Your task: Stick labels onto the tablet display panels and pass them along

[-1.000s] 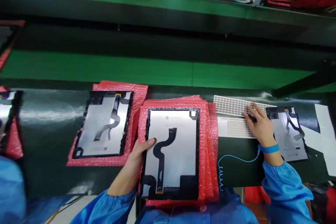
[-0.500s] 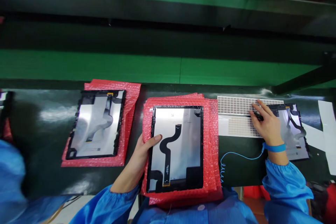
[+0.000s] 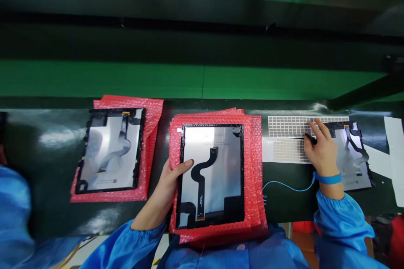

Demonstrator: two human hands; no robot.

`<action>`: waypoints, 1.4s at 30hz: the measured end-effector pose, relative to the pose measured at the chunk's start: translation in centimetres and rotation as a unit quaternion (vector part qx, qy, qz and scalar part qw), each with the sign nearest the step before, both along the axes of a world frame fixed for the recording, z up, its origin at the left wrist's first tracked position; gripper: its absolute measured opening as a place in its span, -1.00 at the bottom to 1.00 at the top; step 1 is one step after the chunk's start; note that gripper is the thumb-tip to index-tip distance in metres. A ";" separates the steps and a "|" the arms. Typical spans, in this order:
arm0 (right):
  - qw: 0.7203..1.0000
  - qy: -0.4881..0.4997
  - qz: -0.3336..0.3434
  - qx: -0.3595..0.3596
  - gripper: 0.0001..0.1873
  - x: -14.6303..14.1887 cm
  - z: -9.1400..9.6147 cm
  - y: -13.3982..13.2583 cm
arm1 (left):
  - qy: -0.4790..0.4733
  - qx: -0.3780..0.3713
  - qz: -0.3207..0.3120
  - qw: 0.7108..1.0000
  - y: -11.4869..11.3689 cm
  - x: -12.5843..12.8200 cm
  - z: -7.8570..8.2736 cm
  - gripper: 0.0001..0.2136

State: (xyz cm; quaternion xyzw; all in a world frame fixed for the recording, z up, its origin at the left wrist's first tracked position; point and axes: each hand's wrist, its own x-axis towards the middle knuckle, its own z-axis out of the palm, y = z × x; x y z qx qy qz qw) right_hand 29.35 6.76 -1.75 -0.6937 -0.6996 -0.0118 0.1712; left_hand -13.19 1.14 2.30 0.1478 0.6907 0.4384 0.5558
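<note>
Dark green benchtop (image 3: 290, 204) spans the frame. At lower centre my left hand (image 3: 167, 187) grips a display panel (image 3: 221, 176) by its left edge, thumb on top, fingers hidden, red bubble bags (image 3: 255, 176) beneath. Towards the right, my right hand (image 3: 323, 155), fingers half curled, pinches a dark object (image 3: 310, 138) at a gridded sheet (image 3: 287, 127); beside it lies a second panel (image 3: 352, 155). Left of centre rests a third panel (image 3: 110, 147).

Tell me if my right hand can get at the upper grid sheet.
Probably yes: your right hand partly overlies the upper grid sheet, whose left part lies uncovered.
</note>
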 end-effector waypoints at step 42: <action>0.822 0.545 0.063 -0.156 -0.64 -5.7 0.3 7.7 | 0.524 0.331 -0.696 0.362 8.2 15.5 1.0 0.02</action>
